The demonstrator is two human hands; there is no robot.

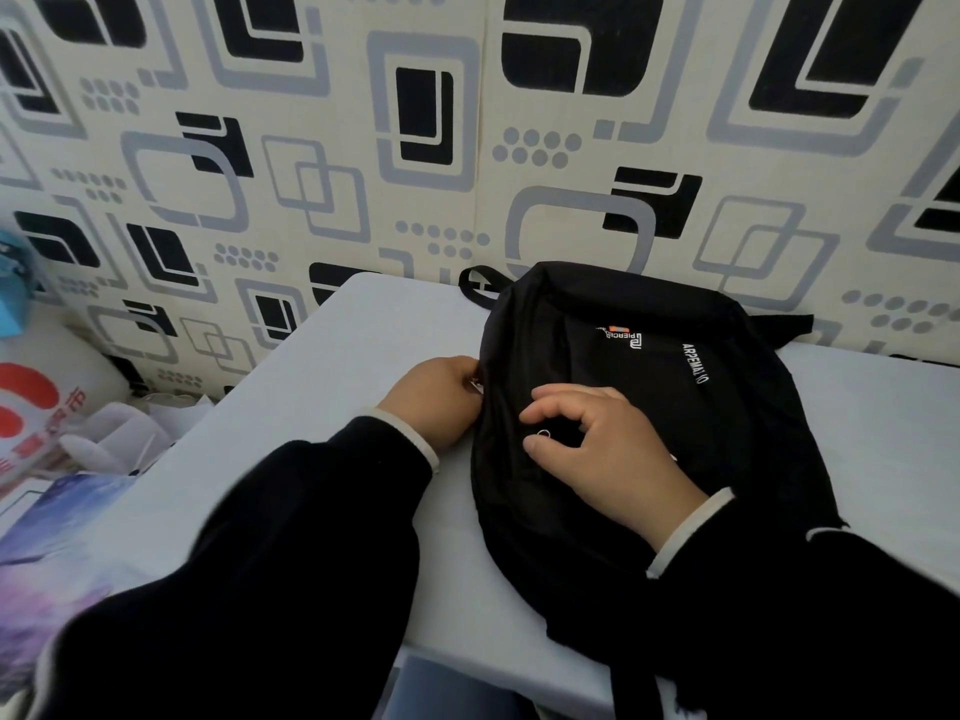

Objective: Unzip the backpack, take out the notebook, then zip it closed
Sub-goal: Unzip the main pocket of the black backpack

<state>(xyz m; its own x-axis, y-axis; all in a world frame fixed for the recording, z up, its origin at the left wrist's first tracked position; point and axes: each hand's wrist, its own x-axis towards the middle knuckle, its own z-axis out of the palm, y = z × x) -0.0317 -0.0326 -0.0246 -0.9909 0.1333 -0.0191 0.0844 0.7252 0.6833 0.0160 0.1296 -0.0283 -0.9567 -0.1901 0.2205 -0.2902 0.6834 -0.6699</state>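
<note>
A black backpack (691, 407) with white lettering lies flat on a pale table (322, 387), its carry loop toward the wall. My left hand (436, 397) pinches the bag's left edge, where a small metal piece, maybe a zipper pull, shows between the fingers. My right hand (608, 444) rests on the bag's front, thumb and forefinger around a small metal ring (544, 434). The bag looks closed. No notebook is in view.
A patterned black, grey and cream wall stands right behind the table. Left of the table lie a white and red bag (36, 407), white plastic (119, 433) and a purple-blue printed sheet (57, 517). A blue object (13, 283) sits at the far left.
</note>
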